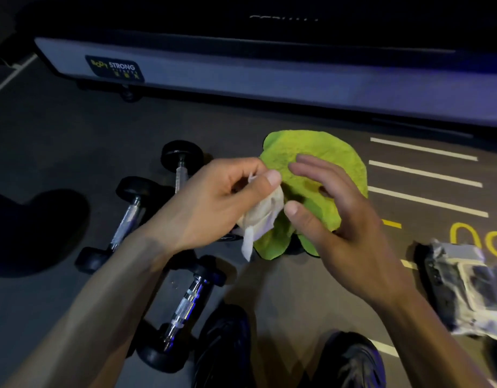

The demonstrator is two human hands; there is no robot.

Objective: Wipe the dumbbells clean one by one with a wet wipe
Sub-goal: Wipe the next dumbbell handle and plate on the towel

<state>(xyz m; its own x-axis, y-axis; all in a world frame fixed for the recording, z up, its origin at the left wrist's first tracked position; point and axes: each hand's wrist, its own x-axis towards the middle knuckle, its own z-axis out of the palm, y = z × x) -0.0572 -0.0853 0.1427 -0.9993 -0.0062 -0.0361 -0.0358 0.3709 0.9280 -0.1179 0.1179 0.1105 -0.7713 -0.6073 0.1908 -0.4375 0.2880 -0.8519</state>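
Your left hand [227, 191] pinches the crumpled wet wipe [262, 217] while your right hand [334, 219] hovers beside it, fingers loosely spread (probably readying the wipe). 3 dumbbells [185, 303] lie on the floor at left; next, reach one. The green cloth [320, 152] and wipe packet [465, 284] sit near.

Wipe [262, 217]: thin white damp-looking paper-like sheet, crumpled, soft. Cloth [320, 161]: lime-green, fuzzy microfibre-like nap, matt. Dumbbells [183, 309]: black matt rubbery heads, shiny chrome metal handles with rough knurled bands. Floor [73, 141]: grey, matt, smooth, painted white and yellow lines. Packet [465, 287]: glossy crinkled plastic film. Machine base [269, 71]: smooth grey plastic or painted metal, slight sheen.
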